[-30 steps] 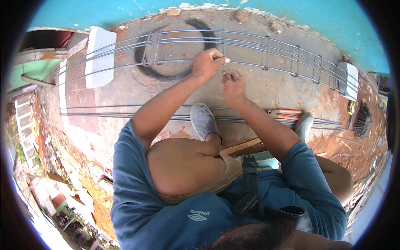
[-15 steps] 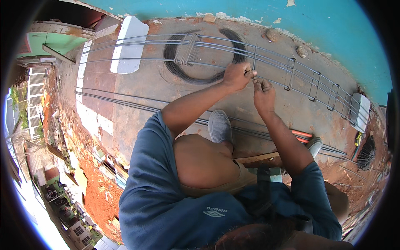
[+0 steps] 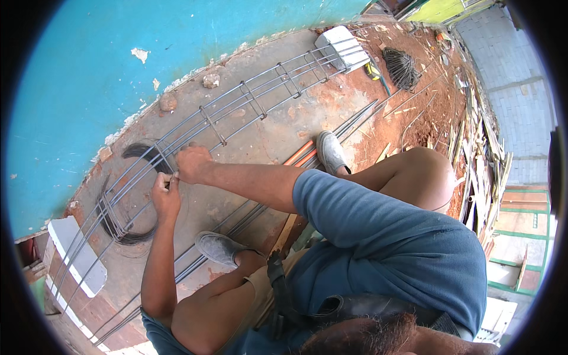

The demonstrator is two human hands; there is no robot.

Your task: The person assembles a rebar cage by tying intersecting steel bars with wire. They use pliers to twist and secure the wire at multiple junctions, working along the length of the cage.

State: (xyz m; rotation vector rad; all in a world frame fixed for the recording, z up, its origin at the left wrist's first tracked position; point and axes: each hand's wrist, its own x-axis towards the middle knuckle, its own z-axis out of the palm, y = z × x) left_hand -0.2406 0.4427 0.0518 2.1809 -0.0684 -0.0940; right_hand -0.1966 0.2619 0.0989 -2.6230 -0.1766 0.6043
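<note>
A long cage of thin steel bars runs diagonally along the ground, with square stirrups [image 3: 253, 99] spaced along it. My left hand [image 3: 165, 192] is closed in a pinch at the cage's near lower bar. Just right of it and touching or nearly so, my right hand [image 3: 193, 164] is curled closed beside a stirrup. Whatever lies between the fingers is too small or hidden to make out. Behind the left hand, a dark coil of tie wire [image 3: 141, 238] lies under the cage. A cluster of stirrups [image 3: 107, 213] sits bunched on the bars over the coil.
White blocks prop the cage at the far right [image 3: 337, 42] and near left [image 3: 97, 283]. Loose bars [image 3: 239, 222] and an orange-handled tool [image 3: 303, 155] lie by my feet. A yellow tape measure [image 3: 372, 71], black wire bundle [image 3: 402, 70] and scrap wood lie right. A blue wall [image 3: 106, 71] borders the cage.
The view has swung to the right, so the cage and hands now appear further left and the wood scraps show. Both hands stay closed together at the cage's near bar.
</note>
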